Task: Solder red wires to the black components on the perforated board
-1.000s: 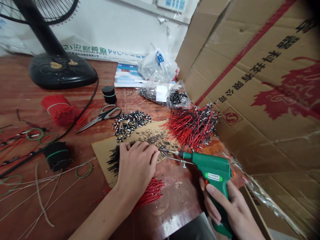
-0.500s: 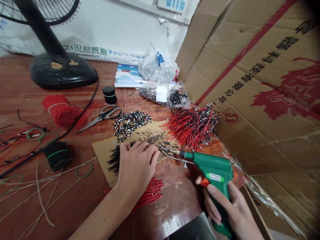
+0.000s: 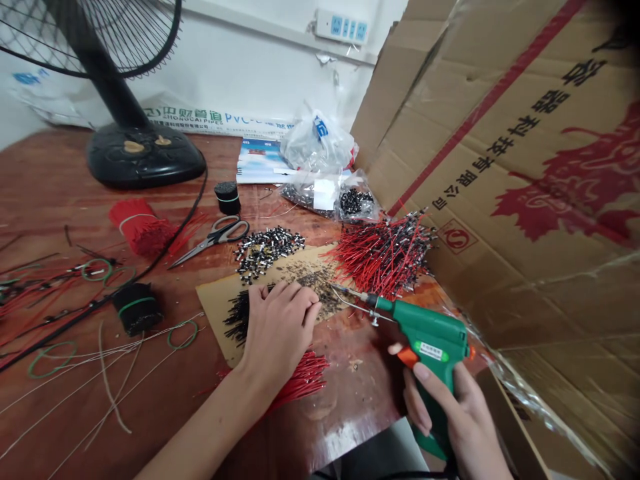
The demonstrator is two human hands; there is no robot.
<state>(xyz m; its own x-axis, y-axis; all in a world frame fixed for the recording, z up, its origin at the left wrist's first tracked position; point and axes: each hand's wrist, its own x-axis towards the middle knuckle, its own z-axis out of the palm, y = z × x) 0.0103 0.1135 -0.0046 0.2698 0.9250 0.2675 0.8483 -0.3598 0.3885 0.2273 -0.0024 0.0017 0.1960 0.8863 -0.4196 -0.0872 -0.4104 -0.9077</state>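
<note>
Right-hand fingers (image 3: 416, 405) wrap the green soldering gun (image 3: 429, 325); left hand (image 3: 280, 327) arches palm-down, grip unclear.

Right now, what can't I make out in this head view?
Head view: what the left hand holds, if anything; its back hides it.
Head view: top of the fan; upper edge cuts it off.
Head view: print on the label of the green soldering gun; too small to read.

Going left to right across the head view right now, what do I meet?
Nearer black bundle → scissors → left hand → green gun → large red print.
</note>
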